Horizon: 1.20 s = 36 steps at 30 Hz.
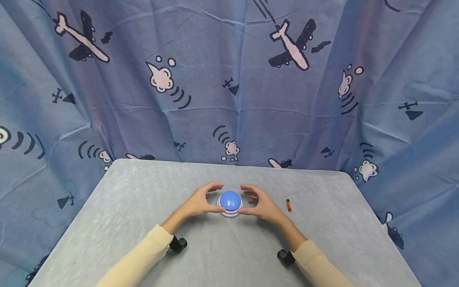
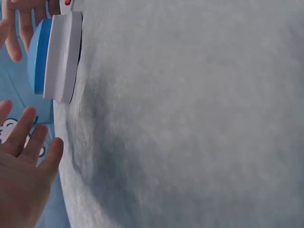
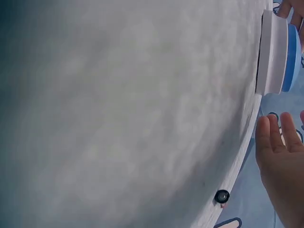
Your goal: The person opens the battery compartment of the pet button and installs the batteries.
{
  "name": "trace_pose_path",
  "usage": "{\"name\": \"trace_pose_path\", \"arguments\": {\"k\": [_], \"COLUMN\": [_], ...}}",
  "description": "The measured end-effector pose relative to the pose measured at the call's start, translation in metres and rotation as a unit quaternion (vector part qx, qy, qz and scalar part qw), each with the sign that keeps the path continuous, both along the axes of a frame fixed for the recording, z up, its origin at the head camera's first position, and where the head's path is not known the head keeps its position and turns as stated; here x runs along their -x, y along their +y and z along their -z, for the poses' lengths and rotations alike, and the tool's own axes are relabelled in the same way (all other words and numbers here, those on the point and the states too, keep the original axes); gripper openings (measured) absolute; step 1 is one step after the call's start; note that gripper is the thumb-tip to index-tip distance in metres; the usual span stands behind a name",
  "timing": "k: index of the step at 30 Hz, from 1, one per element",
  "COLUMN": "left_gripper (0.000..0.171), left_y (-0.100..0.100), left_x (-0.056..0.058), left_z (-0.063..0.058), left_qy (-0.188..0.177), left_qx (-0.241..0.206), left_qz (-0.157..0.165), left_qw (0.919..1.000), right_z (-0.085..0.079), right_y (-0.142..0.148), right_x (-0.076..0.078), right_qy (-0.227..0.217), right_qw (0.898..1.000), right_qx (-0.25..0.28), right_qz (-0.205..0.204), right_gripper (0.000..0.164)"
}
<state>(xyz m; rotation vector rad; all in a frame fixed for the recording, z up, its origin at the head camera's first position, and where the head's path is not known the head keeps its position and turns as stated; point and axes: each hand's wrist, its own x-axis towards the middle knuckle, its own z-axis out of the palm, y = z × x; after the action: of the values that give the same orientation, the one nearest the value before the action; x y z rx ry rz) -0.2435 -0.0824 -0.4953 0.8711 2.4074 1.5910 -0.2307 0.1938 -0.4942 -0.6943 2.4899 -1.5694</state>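
A push button with a blue dome (image 1: 230, 201) and a round white base stands on the grey table, dome up. My left hand (image 1: 199, 200) curves around its left side, thumb toward the front and fingers toward the back. On the other side my right hand (image 1: 261, 204) mirrors that pose. In the left wrist view a gap separates the left fingers (image 2: 32, 137) from the button (image 2: 61, 57). The right wrist view likewise shows the right hand (image 3: 285, 164) apart from the button's white base (image 3: 272, 52). Neither hand holds anything.
A small red battery (image 1: 288, 205) with a dark end lies to the right of the right hand. The grey-covered table (image 1: 143, 179) ends at a blue curtain (image 1: 201, 131) printed with planes, which hangs behind and along the sides.
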Motion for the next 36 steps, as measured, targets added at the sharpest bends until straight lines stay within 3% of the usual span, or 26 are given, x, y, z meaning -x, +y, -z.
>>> {"name": "trace_pose_path", "arguments": {"k": [8,15,26,32,36], "left_gripper": [0.080,0.081,0.072,0.067,0.065], "left_y": [0.011,0.017,0.019,0.019,0.019], "left_x": [0.004,0.007,0.010,0.009,0.008], "left_z": [0.005,0.006,0.007,0.007,0.005], "left_qy": [0.016,0.026,0.023,0.017,-0.005], "left_qx": [0.004,0.038,0.084,0.065,0.019], "left_qz": [0.001,-0.008,-0.007,-0.001,0.010], "left_qw": [0.9999,0.9989,0.9962,0.9977,0.9998], "right_z": [0.001,0.004,0.008,0.007,0.003], "right_y": [-0.011,-0.012,-0.014,-0.014,-0.013], "right_x": [0.002,0.006,0.010,0.010,0.007], "right_qy": [-0.001,-0.026,-0.023,-0.027,-0.023], "right_qw": [1.000,0.999,0.999,0.999,0.999], "right_qx": [0.008,-0.010,-0.010,0.000,0.022], "right_qz": [-0.016,-0.022,-0.035,-0.032,-0.028], "right_gripper": [0.080,0.084,0.069,0.068,0.066]}}
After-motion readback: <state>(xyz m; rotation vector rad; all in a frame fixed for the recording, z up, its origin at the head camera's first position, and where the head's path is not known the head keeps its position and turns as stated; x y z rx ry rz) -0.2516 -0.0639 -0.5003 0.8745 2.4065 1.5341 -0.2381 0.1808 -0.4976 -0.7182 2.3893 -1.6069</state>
